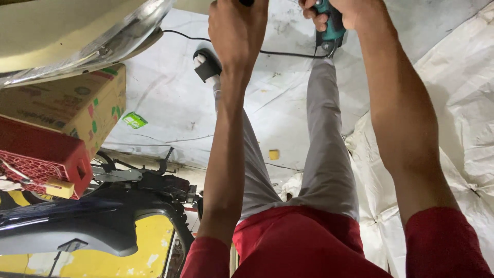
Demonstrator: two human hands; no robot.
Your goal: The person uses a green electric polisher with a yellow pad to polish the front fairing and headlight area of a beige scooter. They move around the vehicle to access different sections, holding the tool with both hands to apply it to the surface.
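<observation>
Nearest, red sleeves cover both upper arms; both forearms extend straight toward the far edge of the view, above grey trouser legs. The right hand is clenched around the teal power tool, far right of centre; its black cord trails left. The left hand is fisted on a dark object cut off by the frame edge; what it grips cannot be told. At left sit a cardboard box and red crate.

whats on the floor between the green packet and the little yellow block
In the head view, the person's left forearm and grey trouser leg cross between the green packet and the yellow block; otherwise only white floor sheet shows.
</observation>
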